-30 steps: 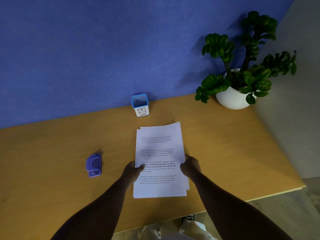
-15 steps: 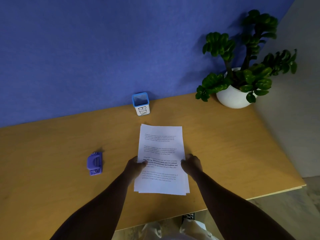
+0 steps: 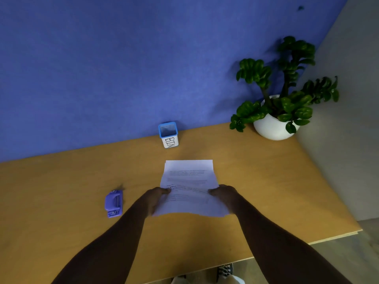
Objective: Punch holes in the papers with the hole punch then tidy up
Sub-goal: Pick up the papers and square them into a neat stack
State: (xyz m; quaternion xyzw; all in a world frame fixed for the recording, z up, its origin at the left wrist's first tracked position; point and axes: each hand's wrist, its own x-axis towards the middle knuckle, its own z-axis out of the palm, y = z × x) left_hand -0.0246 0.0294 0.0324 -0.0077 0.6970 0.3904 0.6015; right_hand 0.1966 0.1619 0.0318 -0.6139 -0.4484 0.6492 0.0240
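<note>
A stack of white printed papers (image 3: 188,181) is raised off the wooden desk (image 3: 61,181), tilted with its near edge lifted and sagging in the middle. My left hand (image 3: 152,199) grips the stack's left edge and my right hand (image 3: 224,194) grips its right edge. A small purple hole punch (image 3: 113,203) lies on the desk to the left of my left hand, untouched.
A small blue-rimmed cup labelled BIN (image 3: 168,134) stands at the back by the blue wall (image 3: 123,68). A potted green plant in a white pot (image 3: 274,124) sits at the back right corner. The desk's front edge (image 3: 287,248) runs near my body.
The papers lay flat on the desk with my hands squaring their sides; now both hands have lifted the stack, and its near edge is raised and bent.
</note>
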